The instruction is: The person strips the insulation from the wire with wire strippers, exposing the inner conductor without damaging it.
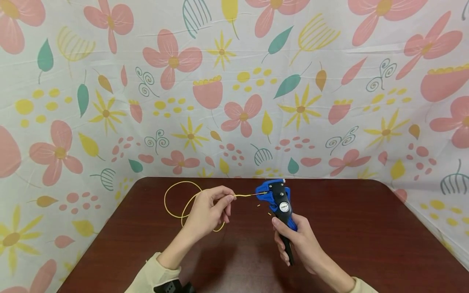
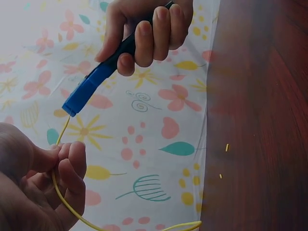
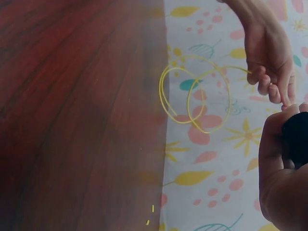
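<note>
Between thumb and fingers my left hand [image 1: 209, 213] pinches a thin yellow wire [image 1: 242, 195]. The wire's far end reaches into the head of a blue and black wire stripper [image 1: 281, 199], and a thin, bare-looking stretch shows just before it. My right hand [image 1: 300, 242] grips the stripper by its handles, head upward. In the left wrist view, the wire [image 2: 63, 127] runs from the pinching fingers up to the blue tool head [image 2: 84, 94]. Loose loops of the wire [image 3: 229, 96] hang beside the left hand in the right wrist view; there the stripper's head is hidden.
Two small yellow bits of insulation [image 1: 269, 213] lie on the dark brown table [image 1: 351, 228], below the stripper. A white cloth [image 1: 234, 53] with a flower print hangs behind the table's far edge. A black strap-mounted device [image 1: 172, 287] sits at the left wrist.
</note>
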Motion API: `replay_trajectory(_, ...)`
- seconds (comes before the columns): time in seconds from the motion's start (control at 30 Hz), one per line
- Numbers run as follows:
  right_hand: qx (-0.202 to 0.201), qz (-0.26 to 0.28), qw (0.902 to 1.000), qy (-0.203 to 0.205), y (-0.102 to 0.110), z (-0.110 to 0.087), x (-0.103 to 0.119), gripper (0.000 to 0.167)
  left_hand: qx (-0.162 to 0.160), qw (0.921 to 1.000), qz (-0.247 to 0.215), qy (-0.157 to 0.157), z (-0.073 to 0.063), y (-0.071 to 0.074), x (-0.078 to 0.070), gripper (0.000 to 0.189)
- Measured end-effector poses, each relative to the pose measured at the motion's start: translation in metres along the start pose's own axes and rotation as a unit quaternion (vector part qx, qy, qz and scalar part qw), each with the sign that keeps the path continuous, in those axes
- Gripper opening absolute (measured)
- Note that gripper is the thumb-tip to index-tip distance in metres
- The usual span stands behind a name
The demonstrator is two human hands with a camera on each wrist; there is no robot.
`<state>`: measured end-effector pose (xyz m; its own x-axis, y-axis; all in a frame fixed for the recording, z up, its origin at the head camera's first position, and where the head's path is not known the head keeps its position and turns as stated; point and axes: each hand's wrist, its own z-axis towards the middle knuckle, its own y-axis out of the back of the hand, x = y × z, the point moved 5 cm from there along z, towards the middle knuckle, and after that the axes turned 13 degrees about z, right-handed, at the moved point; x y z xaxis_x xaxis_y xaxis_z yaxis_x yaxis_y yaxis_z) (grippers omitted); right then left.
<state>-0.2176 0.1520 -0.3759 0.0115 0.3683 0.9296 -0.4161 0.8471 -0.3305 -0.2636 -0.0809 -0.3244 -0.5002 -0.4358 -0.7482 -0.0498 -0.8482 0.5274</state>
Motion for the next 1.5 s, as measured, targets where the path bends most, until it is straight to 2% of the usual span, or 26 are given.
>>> replay_trajectory(0.23, -0.015, -0.008, 0.9998, 0.011, 0.007, 0.000, 0.005, 0.030, 0.000, 1.0000, 0.001, 0.007, -0.002, 0.003, 0.008, 0.012)
replay_trajectory(0.4, -0.004, -0.010, 0.9999, 0.008, 0.008, -0.001, 0.004, 0.030, 0.006, 1.0000, -0.005, 0.001, -0.002, 0.001, 0.008, 0.011)
replay_trajectory(0.97, -0.007, -0.034, 0.9994, 0.008, 0.013, -0.003, 0.002, 0.030, -0.002, 1.0000, -0.001, 0.003, -0.001, 0.002, 0.010, 0.010)
replay_trajectory(1.3, -0.003, -0.041, 0.9991, 0.006, 0.020, -0.004, 0.002, 0.030, -0.001, 0.9997, 0.005, 0.025, 0.001, -0.003, 0.015, 0.010)
replay_trajectory(1.5, -0.003, -0.043, 0.9991, 0.001, 0.023, -0.005, 0.002, 0.027, 0.002, 0.9996, 0.010, 0.028, 0.002, -0.005, 0.017, 0.010)
